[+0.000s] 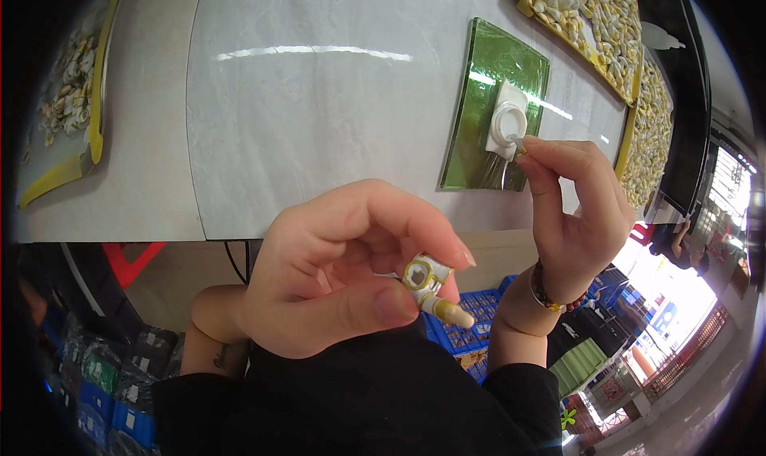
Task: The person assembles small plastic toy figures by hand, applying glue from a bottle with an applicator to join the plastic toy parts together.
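Pinching a small cream-and-yellow plastic fitting (429,287) between thumb and fingers, the left hand (335,264) is holding it at centre frame; at two o'clock the right hand (570,209) is nipping a tiny clear piece (520,143) beside the white ring (508,124) on the green plate (479,97). That speck is looking easy to fumble, given so slight a fingertip hold.

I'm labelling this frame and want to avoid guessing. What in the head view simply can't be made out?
- Small piece at the right hand fingertips: too tiny to identify, and pinched out of sight.
- Cream part in the left hand: its rear is covered by thumb and fingers.
- Yellow tray of parts: cut off by the top edge; single pieces too small.
- Left tray: darkened at the fisheye rim.
- White ring fixture on the green plate: its lower end blurs into glare.
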{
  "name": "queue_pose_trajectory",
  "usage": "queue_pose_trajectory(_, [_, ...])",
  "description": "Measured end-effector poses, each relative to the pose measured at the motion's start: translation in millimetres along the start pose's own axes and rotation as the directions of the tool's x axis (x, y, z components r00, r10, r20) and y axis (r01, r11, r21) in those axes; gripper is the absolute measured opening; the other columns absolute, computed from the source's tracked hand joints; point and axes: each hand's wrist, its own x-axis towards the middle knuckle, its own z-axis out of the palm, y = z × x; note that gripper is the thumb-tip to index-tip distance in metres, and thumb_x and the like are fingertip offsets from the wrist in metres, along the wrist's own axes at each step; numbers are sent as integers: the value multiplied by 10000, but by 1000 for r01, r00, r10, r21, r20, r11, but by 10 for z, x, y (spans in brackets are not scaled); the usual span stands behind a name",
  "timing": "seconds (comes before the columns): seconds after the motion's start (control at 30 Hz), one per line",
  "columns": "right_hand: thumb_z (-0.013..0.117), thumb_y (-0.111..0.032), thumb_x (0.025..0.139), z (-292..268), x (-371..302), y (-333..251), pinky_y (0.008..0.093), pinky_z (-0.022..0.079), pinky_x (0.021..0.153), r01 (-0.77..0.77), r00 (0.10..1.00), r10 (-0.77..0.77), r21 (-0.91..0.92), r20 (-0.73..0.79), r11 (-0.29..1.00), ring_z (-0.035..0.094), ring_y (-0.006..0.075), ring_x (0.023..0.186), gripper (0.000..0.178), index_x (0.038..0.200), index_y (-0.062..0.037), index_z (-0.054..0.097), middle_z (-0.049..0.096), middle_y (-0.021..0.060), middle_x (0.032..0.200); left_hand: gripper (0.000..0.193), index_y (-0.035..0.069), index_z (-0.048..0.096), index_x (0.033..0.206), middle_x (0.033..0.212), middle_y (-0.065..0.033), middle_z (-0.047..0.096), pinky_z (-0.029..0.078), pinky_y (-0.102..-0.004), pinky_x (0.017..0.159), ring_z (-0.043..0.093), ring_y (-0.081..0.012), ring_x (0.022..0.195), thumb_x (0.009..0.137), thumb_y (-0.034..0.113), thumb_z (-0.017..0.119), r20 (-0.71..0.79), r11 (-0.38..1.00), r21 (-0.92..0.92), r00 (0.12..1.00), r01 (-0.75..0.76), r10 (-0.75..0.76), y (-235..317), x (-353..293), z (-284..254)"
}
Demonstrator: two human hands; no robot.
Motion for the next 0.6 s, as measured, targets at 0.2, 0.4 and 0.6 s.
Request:
queue_pose_trajectory(0.2, [642, 85, 608, 6, -17, -5, 257, 415, 493, -8, 1000, 8, -13, -11, 1000, 538, 202, 549, 155, 729, -2, 600, 559, 88, 626, 270, 46, 456, 961, 852, -128, 580, 486, -273, 691, 591, -180, 772, 841, 243, 595, 7, 998, 61, 1000, -31, 31, 7, -2, 7])
queue_pose_trajectory(0.4, [687, 25, 658, -30, -121, -223, 258, 446, 527, -83, 952, 192, 399, -240, 913, 569, 181, 587, 159, 798, -10, 621, 598, 79, 651, 252, 40, 409, 1000, 921, -184, 577, 493, -297, 735, 601, -211, 806, 847, 142, 581, 66, 958, 212, 981, -191, 181, -21, -13, 6])
queue_pose_trajectory(0.6, [558, -233, 863, 74, -207, -418, 331, 524, 616, 122, 989, -32, 670, -146, 732, 572, 259, 658, 251, 948, -25, 448, 522, 93, 652, 247, -27, 459, 1029, 968, -226, 582, 499, -305, 760, 609, -242, 860, 819, 20, 579, 191, 871, 355, 938, -340, 289, -95, -58, -105])
